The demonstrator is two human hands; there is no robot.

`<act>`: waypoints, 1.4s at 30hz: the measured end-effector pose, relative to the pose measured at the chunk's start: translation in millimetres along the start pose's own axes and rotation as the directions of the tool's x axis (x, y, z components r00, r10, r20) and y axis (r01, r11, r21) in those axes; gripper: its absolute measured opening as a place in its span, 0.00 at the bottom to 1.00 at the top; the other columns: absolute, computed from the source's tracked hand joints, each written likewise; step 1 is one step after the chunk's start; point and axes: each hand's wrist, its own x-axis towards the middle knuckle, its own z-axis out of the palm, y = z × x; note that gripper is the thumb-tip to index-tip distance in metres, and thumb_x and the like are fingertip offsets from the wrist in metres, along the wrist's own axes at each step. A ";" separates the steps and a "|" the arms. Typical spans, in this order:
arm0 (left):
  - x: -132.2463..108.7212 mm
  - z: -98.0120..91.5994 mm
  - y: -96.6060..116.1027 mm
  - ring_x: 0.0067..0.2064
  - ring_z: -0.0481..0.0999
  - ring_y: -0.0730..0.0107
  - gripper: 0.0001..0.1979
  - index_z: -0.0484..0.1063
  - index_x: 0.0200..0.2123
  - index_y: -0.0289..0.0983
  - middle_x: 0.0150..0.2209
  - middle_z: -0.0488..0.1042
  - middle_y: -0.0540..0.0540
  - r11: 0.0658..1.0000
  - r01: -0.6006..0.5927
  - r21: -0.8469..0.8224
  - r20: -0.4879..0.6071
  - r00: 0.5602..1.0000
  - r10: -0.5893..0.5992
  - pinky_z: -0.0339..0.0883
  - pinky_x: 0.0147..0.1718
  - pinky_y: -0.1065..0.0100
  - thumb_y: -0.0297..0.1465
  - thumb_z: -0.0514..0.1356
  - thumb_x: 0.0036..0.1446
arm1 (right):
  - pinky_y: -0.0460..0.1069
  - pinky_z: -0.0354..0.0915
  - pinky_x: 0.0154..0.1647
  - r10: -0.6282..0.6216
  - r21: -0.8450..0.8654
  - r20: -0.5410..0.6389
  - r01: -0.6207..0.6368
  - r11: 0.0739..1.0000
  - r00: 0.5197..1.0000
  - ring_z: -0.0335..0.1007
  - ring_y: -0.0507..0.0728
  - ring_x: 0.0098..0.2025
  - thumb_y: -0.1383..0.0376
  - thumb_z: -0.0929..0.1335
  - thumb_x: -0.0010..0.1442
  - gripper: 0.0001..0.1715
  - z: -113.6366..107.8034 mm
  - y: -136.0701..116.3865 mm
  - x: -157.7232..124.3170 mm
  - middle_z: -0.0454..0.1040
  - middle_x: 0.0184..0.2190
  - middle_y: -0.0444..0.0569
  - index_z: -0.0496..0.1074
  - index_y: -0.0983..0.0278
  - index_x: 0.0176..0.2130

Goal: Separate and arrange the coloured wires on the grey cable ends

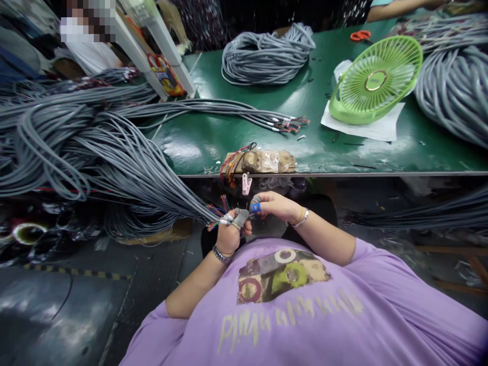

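In front of my chest my left hand (230,231) is closed on the end of a grey cable, where thin coloured wires (218,209) fan out. Beside it, my right hand (276,206) pinches at the wire tips, thumb and finger pressed together; the exact strand between them is too small to make out. Grey coverings wrap some of my fingertips, and a blue band (255,207) shows on a right finger. The thick bundle of grey cables (152,162) runs from the left down to my left hand. A pink clip (246,184) hangs at the table edge just above.
On the green table (183,147) stand a green fan (375,81) and a coiled grey cable (267,56). Stripped cable ends (282,123) lie across the middle. Orange scissors (360,35) rest at the back. A wooden block (272,161) sits on the near edge. Another person's arm (396,9) shows behind.
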 end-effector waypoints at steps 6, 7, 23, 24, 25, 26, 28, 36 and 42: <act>-1.4 -7.4 -4.4 0.17 0.72 0.75 0.16 0.69 0.26 0.35 0.19 0.74 0.50 0.993 0.005 0.120 0.119 0.993 -0.019 0.63 0.17 0.75 0.43 0.62 0.53 | 0.44 0.57 0.24 -0.031 -0.035 0.017 0.032 0.999 0.999 0.59 0.47 0.22 0.64 0.70 0.44 0.08 2.3 -6.4 7.1 0.67 0.18 0.41 0.69 0.67 0.24; -1.2 -8.4 -4.7 0.18 0.73 0.74 0.16 0.70 0.25 0.35 0.19 0.74 0.49 0.988 0.012 0.153 0.160 0.986 -0.036 0.64 0.18 0.74 0.43 0.62 0.53 | 0.44 0.57 0.24 -0.034 -0.050 0.017 0.035 0.998 0.999 0.59 0.47 0.22 0.64 0.70 0.44 0.08 4.0 -7.1 8.4 0.67 0.18 0.41 0.70 0.67 0.24; 7.8 0.3 -2.1 0.18 0.74 0.71 0.19 0.69 0.26 0.34 0.18 0.75 0.48 0.995 0.072 -0.075 -0.002 0.997 -0.072 0.61 0.15 0.75 0.45 0.65 0.47 | 0.48 0.62 0.34 -0.283 -0.043 -0.235 0.281 0.959 0.930 0.63 0.51 0.29 0.53 0.74 0.46 0.20 18.5 22.6 -0.9 0.70 0.26 0.44 0.70 0.66 0.30; 8.5 0.0 -1.0 0.20 0.76 0.69 0.20 0.69 0.26 0.34 0.19 0.76 0.47 0.993 0.085 -0.083 0.018 0.996 -0.084 0.64 0.16 0.73 0.46 0.65 0.46 | 0.48 0.62 0.34 -0.291 -0.058 -0.255 0.286 0.956 0.922 0.63 0.51 0.29 0.53 0.74 0.46 0.20 18.6 22.9 -0.2 0.70 0.25 0.44 0.70 0.66 0.29; 9.2 -0.9 0.5 0.21 0.77 0.66 0.20 0.70 0.27 0.34 0.20 0.76 0.46 0.991 0.102 -0.084 0.048 0.994 -0.098 0.67 0.18 0.71 0.46 0.66 0.46 | 0.48 0.62 0.33 -0.281 -0.063 -0.263 0.274 0.960 0.923 0.62 0.51 0.28 0.53 0.74 0.46 0.20 17.8 22.1 0.6 0.70 0.24 0.43 0.70 0.65 0.28; 9.7 -2.4 2.4 0.23 0.78 0.65 0.20 0.71 0.28 0.33 0.22 0.77 0.45 0.990 0.120 -0.068 0.084 0.990 -0.114 0.69 0.21 0.69 0.46 0.66 0.46 | 0.48 0.61 0.32 -0.263 -0.059 -0.262 0.257 0.965 0.928 0.62 0.51 0.27 0.52 0.74 0.46 0.20 16.5 20.7 1.3 0.70 0.24 0.43 0.70 0.65 0.28; 9.8 -6.4 6.7 0.26 0.79 0.63 0.19 0.73 0.29 0.33 0.24 0.79 0.42 0.990 0.137 0.018 0.160 0.977 -0.138 0.73 0.25 0.67 0.45 0.66 0.46 | 0.47 0.60 0.29 -0.235 -0.047 -0.246 0.230 0.972 0.941 0.61 0.50 0.25 0.52 0.74 0.45 0.21 13.6 16.9 2.3 0.69 0.22 0.43 0.69 0.65 0.27; 0.0 -11.9 -0.8 0.22 0.78 0.65 0.20 0.73 0.29 0.33 0.22 0.78 0.44 0.985 0.148 0.088 0.147 0.976 -0.160 0.73 0.23 0.67 0.46 0.67 0.45 | 0.45 0.58 0.26 -0.181 -0.019 -0.130 0.180 0.984 0.975 0.60 0.49 0.25 0.53 0.74 0.47 0.19 14.9 14.8 9.1 0.69 0.22 0.43 0.70 0.66 0.27; 2.7 -11.3 -9.9 0.20 0.76 0.69 0.20 0.73 0.29 0.33 0.22 0.77 0.46 0.999 0.044 -0.029 -0.011 0.999 -0.045 0.71 0.20 0.71 0.46 0.65 0.47 | 0.44 0.60 0.23 0.003 0.237 -0.216 0.049 0.970 0.976 0.57 0.46 0.23 0.44 0.73 0.43 0.29 14.4 20.8 12.1 0.68 0.25 0.43 0.68 0.66 0.29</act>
